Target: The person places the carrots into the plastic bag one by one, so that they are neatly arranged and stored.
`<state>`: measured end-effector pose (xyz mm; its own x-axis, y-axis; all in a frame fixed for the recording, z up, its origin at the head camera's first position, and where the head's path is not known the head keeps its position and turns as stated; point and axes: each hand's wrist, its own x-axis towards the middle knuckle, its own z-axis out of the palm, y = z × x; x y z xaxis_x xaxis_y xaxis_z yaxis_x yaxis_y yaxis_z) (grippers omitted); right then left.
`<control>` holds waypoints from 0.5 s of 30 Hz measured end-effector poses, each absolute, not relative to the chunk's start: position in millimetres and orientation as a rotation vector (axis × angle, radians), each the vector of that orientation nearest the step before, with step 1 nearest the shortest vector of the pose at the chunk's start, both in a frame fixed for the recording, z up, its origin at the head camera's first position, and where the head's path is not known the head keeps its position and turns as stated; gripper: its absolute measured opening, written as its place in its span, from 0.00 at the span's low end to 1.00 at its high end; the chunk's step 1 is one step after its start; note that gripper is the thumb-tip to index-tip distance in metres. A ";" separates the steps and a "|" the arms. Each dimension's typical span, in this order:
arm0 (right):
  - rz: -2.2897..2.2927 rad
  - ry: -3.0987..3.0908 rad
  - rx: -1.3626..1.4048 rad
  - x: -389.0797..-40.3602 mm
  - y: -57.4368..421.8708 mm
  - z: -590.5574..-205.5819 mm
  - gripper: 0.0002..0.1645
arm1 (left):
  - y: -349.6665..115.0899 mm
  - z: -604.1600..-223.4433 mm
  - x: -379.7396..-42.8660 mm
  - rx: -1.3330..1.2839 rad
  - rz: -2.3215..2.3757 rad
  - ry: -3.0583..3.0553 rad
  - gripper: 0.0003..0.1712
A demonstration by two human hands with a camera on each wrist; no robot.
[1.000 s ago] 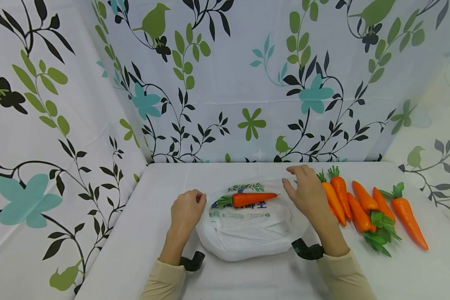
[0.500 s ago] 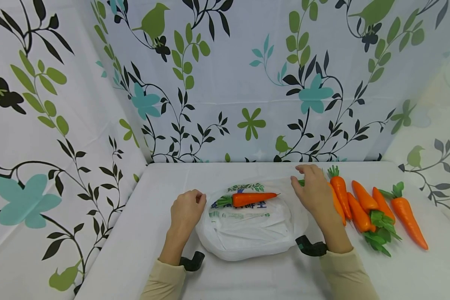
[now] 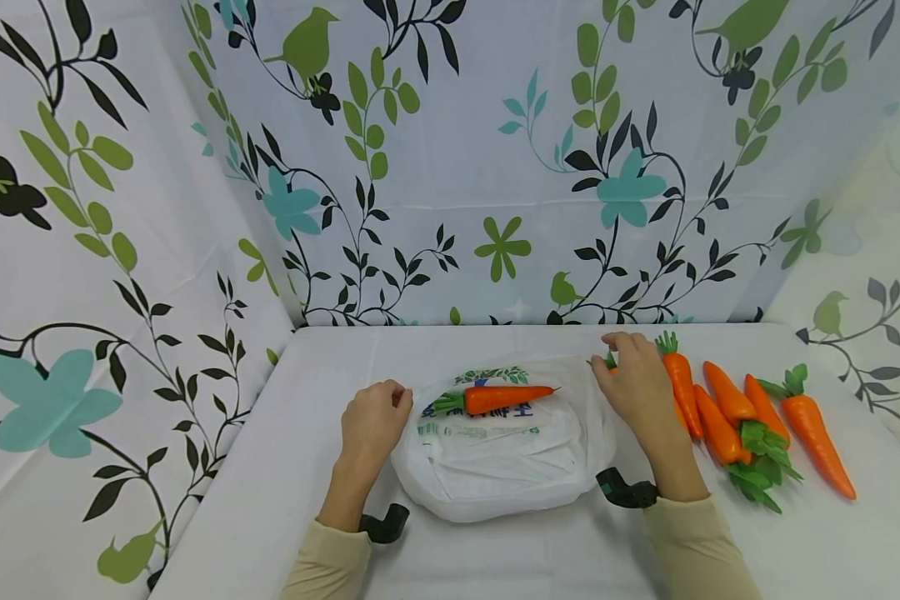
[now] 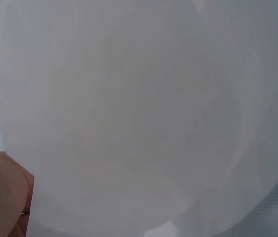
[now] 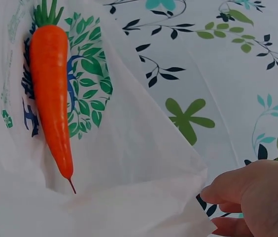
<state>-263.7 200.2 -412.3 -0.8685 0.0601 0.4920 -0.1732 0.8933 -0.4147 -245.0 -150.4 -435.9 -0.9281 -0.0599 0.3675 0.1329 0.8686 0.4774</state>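
Note:
A white plastic bag (image 3: pixel 502 471) with green and blue print lies in the middle of the table. Inside it an orange carrot (image 3: pixel 506 399) with green top lies crosswise, its thin tip to the right. My left hand (image 3: pixel 371 421) has curled fingers and pinches the bag's left edge; in the left wrist view the bag's pale side (image 4: pixel 139 118) fills most of the picture. On the other side, my right hand (image 3: pixel 637 383) pinches the bag's right edge, thumb and fingers at its corner in the right wrist view. My right hand partly hides a carrot behind it.
Several more carrots lie to the right of the bag, among them an upright-lying one (image 3: pixel 682 387), a leafy-topped one (image 3: pixel 817 442) and one (image 3: pixel 720 429) in the middle cluster. Leaf-patterned curtains (image 3: pixel 450 167) stand around the white table (image 3: pixel 330 350).
My right hand has moved a little to the right, drawing the bag's right edge outward. My left hand and the carrot in the bag have stayed put.

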 end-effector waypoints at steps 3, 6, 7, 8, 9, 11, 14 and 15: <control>0.615 -2.563 0.076 -264.4 201.0 -414.5 0.21 | -150.5 -436.2 -244.9 -0.053 -0.717 -2.668 0.11; 0.613 -2.582 0.064 -265.1 202.0 -416.0 0.21 | -150.6 -436.3 -244.9 -0.051 -0.716 -2.670 0.11; 0.612 -2.589 0.061 -265.2 202.3 -416.3 0.21 | -150.6 -436.3 -245.0 -0.051 -0.715 -2.671 0.11; 0.613 -2.597 0.054 -265.5 202.9 -416.8 0.21 | -150.6 -436.3 -245.0 -0.051 -0.715 -2.671 0.11; 0.613 -2.604 0.049 -265.9 203.6 -417.5 0.21 | -150.6 -436.3 -245.1 -0.052 -0.715 -2.671 0.12; 0.612 -2.614 0.037 -266.6 204.9 -419.0 0.22 | -150.6 -436.3 -245.1 -0.053 -0.714 -2.670 0.12; 0.607 -2.620 0.026 -267.7 207.0 -421.9 0.22 | -150.6 -436.6 -245.2 -0.056 -0.714 -2.667 0.12; 0.605 -2.621 0.025 -267.9 207.4 -422.6 0.22 | -150.6 -436.7 -245.2 -0.057 -0.714 -2.666 0.12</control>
